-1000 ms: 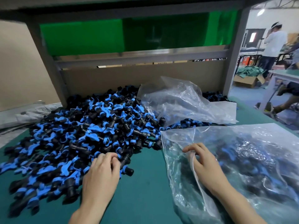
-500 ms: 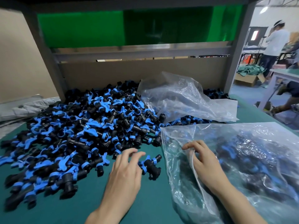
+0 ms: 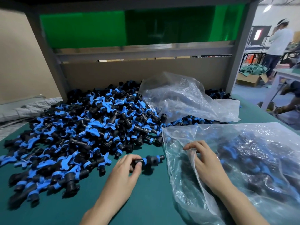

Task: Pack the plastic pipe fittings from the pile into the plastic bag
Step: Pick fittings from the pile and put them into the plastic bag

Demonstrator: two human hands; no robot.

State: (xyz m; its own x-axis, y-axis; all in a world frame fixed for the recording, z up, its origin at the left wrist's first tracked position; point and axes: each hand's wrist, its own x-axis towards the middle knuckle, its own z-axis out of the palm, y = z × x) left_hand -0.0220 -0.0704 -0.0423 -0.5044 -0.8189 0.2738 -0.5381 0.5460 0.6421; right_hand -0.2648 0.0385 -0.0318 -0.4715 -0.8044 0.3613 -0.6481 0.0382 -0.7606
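A big pile of black and blue pipe fittings (image 3: 84, 132) covers the left and middle of the green table (image 3: 151, 200). My left hand (image 3: 125, 172) pinches one black fitting with a blue ring (image 3: 151, 161) just off the pile's near edge, close to the mouth of the clear plastic bag (image 3: 243, 168). That bag lies at the right with several fittings inside. My right hand (image 3: 206, 164) grips the bag's rim and holds its mouth up.
A second, crumpled clear bag (image 3: 186, 98) lies on the pile at the back right. A grey metal frame with a cardboard back panel (image 3: 138, 75) closes the table's far side. A person (image 3: 277, 46) stands beyond, at the far right.
My left hand left the pile, slid right with a single fitting and now holds it near the bag's mouth. My right hand stayed on the bag's rim.
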